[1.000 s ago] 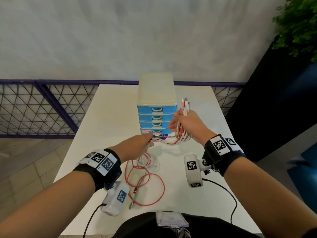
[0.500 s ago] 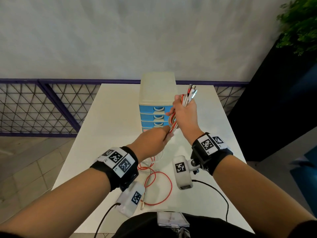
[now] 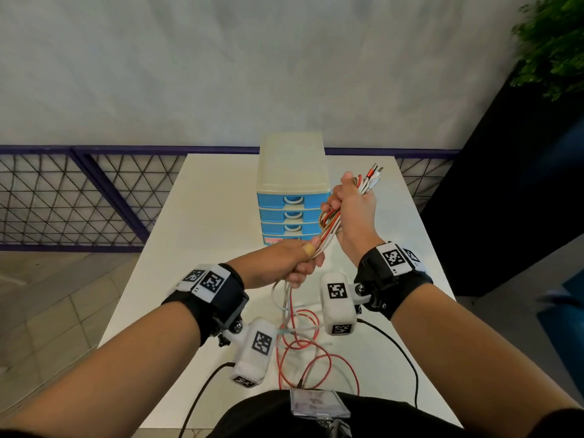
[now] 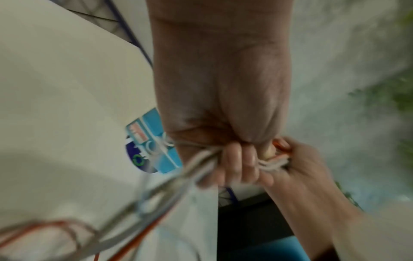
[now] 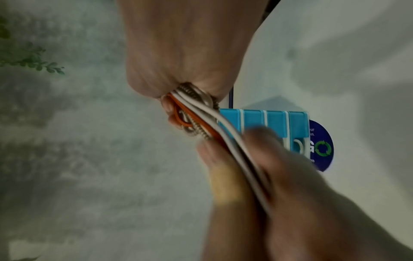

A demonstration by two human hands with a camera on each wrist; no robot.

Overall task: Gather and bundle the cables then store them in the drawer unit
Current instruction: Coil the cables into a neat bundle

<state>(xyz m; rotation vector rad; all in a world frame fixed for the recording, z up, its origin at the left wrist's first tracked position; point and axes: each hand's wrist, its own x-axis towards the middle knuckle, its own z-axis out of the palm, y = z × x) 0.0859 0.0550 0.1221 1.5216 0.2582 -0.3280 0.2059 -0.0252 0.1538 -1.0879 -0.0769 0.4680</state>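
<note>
White table (image 3: 202,216) first, pushed up against a pale wall (image 3: 189,74) with a purple railing (image 3: 79,197) at the far side. Over it, the right hand (image 3: 352,213) has its fingers (image 5: 168,106) curled tight round the cables (image 3: 328,229), red, white and a spring-wrapped one together, with the metal plugs (image 3: 374,172) sticking up past the fist. Just below and toward the person, the left hand (image 3: 292,260) grips the same strands, fingers (image 4: 236,164) wrapped round them and thumb laid along the top; a short taut run of cable bridges the two fists. Both hands are off the table, close together. From under the left fist the loose lengths drop down and lie in red and white loops (image 3: 313,352) on the table near the person's body. Behind the hands stands the drawer unit (image 3: 292,184), cream top, blue drawers, all of them pushed in. Each wrist carries a black strap with a white camera block (image 3: 336,303). Off to the far right, green leaves of a plant (image 3: 553,49) above a dark panel
</note>
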